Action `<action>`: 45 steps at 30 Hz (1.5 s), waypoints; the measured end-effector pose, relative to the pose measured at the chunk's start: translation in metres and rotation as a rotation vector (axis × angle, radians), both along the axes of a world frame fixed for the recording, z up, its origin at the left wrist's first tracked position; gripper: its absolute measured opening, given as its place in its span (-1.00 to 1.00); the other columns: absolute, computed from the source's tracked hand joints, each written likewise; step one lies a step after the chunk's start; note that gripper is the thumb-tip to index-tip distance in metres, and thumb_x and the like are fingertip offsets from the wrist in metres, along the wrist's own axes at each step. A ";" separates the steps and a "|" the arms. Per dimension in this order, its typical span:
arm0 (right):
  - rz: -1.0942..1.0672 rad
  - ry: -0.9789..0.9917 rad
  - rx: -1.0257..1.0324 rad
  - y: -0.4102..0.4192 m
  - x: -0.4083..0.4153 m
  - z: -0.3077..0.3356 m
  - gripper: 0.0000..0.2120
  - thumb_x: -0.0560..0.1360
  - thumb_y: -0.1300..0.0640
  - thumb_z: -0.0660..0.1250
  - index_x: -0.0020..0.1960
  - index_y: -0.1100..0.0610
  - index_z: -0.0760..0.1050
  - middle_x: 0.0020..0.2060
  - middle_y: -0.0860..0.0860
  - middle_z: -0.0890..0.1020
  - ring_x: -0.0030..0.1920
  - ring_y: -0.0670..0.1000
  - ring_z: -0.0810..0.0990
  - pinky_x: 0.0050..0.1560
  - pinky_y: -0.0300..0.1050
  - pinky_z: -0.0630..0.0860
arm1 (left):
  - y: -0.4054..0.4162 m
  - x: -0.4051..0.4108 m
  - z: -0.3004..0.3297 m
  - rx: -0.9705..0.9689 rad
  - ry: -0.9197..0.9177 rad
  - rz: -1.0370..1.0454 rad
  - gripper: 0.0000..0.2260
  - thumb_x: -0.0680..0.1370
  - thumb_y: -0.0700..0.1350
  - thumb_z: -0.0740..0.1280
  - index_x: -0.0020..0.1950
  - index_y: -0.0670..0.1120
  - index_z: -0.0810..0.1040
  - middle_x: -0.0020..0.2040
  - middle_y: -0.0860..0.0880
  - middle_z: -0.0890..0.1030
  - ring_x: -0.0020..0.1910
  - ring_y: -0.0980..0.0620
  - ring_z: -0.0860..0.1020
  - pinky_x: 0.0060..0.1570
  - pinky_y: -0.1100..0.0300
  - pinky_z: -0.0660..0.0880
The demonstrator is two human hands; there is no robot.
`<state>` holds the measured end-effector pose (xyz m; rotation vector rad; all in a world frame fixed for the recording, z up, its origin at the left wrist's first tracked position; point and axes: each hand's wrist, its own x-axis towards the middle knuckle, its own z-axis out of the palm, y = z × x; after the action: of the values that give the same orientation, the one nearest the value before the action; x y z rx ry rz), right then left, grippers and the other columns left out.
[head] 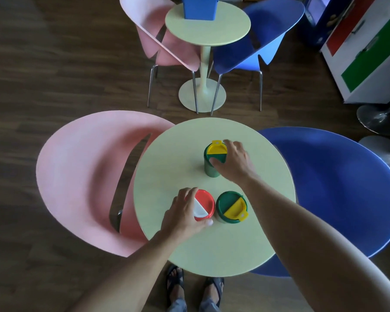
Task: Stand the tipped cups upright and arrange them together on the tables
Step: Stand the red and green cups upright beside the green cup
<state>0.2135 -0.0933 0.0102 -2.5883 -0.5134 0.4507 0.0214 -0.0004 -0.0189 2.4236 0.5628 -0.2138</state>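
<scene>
A round, matte, pale-yellow table (167, 158) carries three smooth plastic cups, all upright. The left hand (185, 212) is wrapped around the red-lidded cup (205, 202) at the near left, fingers over its far side and thumb against its near rim; its round red lid has a white flip tab, and the cup body beneath is hidden by the hand and lid. Just beside it to the right, close enough that contact cannot be judged, stands the near green-lidded cup (227, 204), untouched, with a yellow half-round flap and a pale body barely showing below the lid. Farther back, well apart from that pair, the right hand (232, 161) clasps the far green-lidded cup (212, 164), thumb on its side and fingers curled round the right of its lid; its pale-green cylindrical wall shows. Moulded shell chairs flank the table, a pink chair (81, 172) left and a blue chair (338, 188) right, the latter partly covered by the forearm. Beyond stands a second round table (207, 30) on a pedestal, bearing a blue box (198, 7) cut off by the top edge. Sandalled feet (194, 282) show on the dark wood-plank floor (54, 64).
</scene>
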 end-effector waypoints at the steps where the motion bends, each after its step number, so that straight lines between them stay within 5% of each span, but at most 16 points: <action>1: 0.012 0.000 -0.008 0.011 0.006 0.001 -0.28 0.43 -0.22 0.35 0.49 -0.03 0.20 0.46 0.10 0.27 0.37 0.24 0.36 0.22 0.13 0.46 | 0.000 -0.001 -0.003 0.008 -0.005 0.001 -0.16 0.30 0.22 0.47 0.47 0.08 0.17 0.41 0.09 0.27 0.35 0.01 0.36 0.12 -0.03 0.50; 7: 0.068 0.103 -0.111 0.034 0.021 -0.014 -0.18 0.40 -0.18 0.45 0.54 -0.12 0.12 0.54 0.11 0.11 0.41 0.33 0.29 0.25 0.14 0.40 | 0.002 0.000 -0.008 0.027 -0.036 -0.010 -0.20 0.31 0.18 0.49 0.45 0.06 0.21 0.39 0.08 0.30 0.32 0.02 0.39 0.08 -0.03 0.53; 13: 0.026 0.094 -0.043 0.025 0.014 -0.020 -0.20 0.32 -0.07 0.52 0.47 -0.13 0.24 0.28 0.13 0.38 0.21 0.28 0.48 0.10 0.09 0.53 | 0.000 -0.003 -0.006 0.021 -0.036 0.006 -0.21 0.32 0.18 0.49 0.45 0.09 0.20 0.39 0.12 0.28 0.33 0.04 0.38 0.08 0.00 0.51; 23: 0.058 0.077 -0.086 0.003 -0.028 -0.023 -0.19 0.31 -0.08 0.49 0.48 -0.13 0.21 0.28 0.10 0.37 0.17 0.26 0.51 -0.02 0.00 0.50 | 0.001 -0.001 -0.004 0.021 -0.031 0.003 -0.20 0.30 0.19 0.49 0.44 0.08 0.21 0.38 0.08 0.31 0.32 0.01 0.40 0.11 0.00 0.52; 30: 0.086 0.080 -0.081 -0.003 -0.030 -0.023 -0.12 0.32 -0.22 0.49 0.52 -0.15 0.13 0.37 0.10 0.32 0.25 0.27 0.48 0.07 0.05 0.50 | -0.001 -0.001 -0.004 0.002 -0.028 0.006 -0.19 0.30 0.17 0.49 0.46 0.06 0.20 0.39 0.07 0.29 0.34 -0.01 0.39 0.13 -0.03 0.51; 34: -0.154 0.022 0.163 -0.031 -0.031 -0.004 -0.26 0.48 -0.19 0.35 0.55 -0.07 0.11 0.48 0.10 0.29 0.39 0.17 0.37 0.27 0.04 0.37 | 0.001 -0.001 -0.002 -0.006 -0.006 -0.021 -0.14 0.30 0.20 0.47 0.48 0.06 0.13 0.42 0.07 0.24 0.35 -0.04 0.37 0.15 -0.04 0.49; 36: -0.179 0.070 0.111 -0.058 -0.036 0.003 -0.29 0.49 -0.17 0.35 0.53 0.00 0.17 0.43 0.14 0.38 0.40 0.16 0.36 0.29 0.03 0.35 | 0.002 -0.001 -0.002 -0.028 0.007 -0.026 -0.11 0.31 0.20 0.47 0.50 0.04 0.09 0.43 0.03 0.23 0.35 -0.07 0.38 0.17 -0.04 0.47; 40: 0.034 0.339 -0.069 -0.097 -0.075 -0.009 0.04 0.29 -0.23 0.54 0.57 0.02 0.06 0.46 0.12 0.31 0.43 0.14 0.31 0.31 -0.01 0.32 | 0.001 0.000 -0.002 -0.120 0.009 0.007 -0.10 0.32 0.10 0.53 0.52 -0.03 0.12 0.40 -0.06 0.32 0.38 -0.07 0.34 0.24 0.07 0.36; 45: -0.050 0.293 0.039 -0.098 -0.097 -0.027 -0.01 0.22 -0.07 0.61 0.50 0.01 0.16 0.29 0.10 0.45 0.23 0.10 0.44 0.03 -0.14 0.45 | 0.002 0.006 -0.002 -0.145 0.001 0.045 -0.12 0.28 0.05 0.57 0.49 -0.03 0.21 0.37 -0.07 0.38 0.34 -0.06 0.36 0.20 0.15 0.34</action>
<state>0.1166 -0.1910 -0.0166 -2.4338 -0.3502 0.7785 0.0273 0.0013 -0.0205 2.2684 0.5813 -0.2285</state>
